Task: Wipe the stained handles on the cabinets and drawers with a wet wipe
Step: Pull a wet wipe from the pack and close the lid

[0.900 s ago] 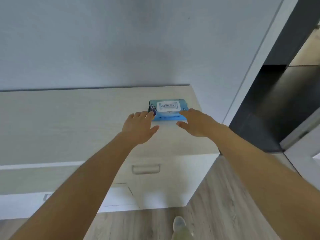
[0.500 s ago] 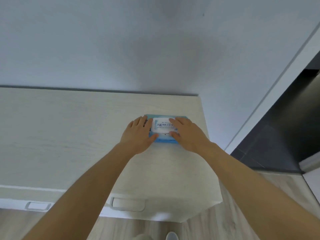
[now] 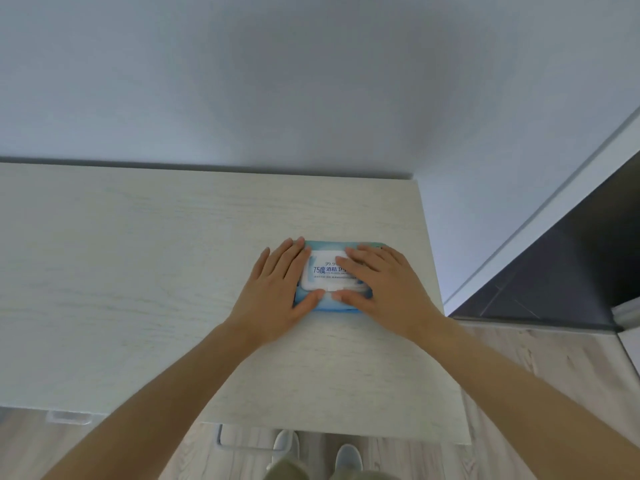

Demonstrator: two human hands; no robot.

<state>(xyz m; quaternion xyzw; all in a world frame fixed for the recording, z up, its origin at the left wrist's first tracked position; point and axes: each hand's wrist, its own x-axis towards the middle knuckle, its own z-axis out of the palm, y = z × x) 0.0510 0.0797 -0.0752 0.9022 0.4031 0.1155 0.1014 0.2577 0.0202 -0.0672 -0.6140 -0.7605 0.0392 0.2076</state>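
A blue pack of wet wipes [image 3: 323, 271] with a white flip lid lies flat on the pale wood cabinet top [image 3: 138, 271], near its right end. My left hand [image 3: 277, 292] rests flat on the pack's left side, fingers straight, thumb at the lid's front edge. My right hand [image 3: 384, 285] lies flat over the pack's right side, fingers across the lid, thumb near the lid's front tab. Two drawer handles peek out below the cabinet's front edge: one handle [image 3: 242, 441] under my left forearm, another handle [image 3: 67, 417] at the far left.
A plain white wall [image 3: 311, 81] rises behind the cabinet. To the right is a white door frame [image 3: 540, 216] and a dark doorway floor [image 3: 571, 278]. Light wood flooring [image 3: 554, 368] lies below, with my shoes [image 3: 348, 457] at the cabinet's foot.
Both hands have come from just short of the pack to lying flat on it. The view has moved closer and tilted down, so the drawer fronts are mostly out of sight.
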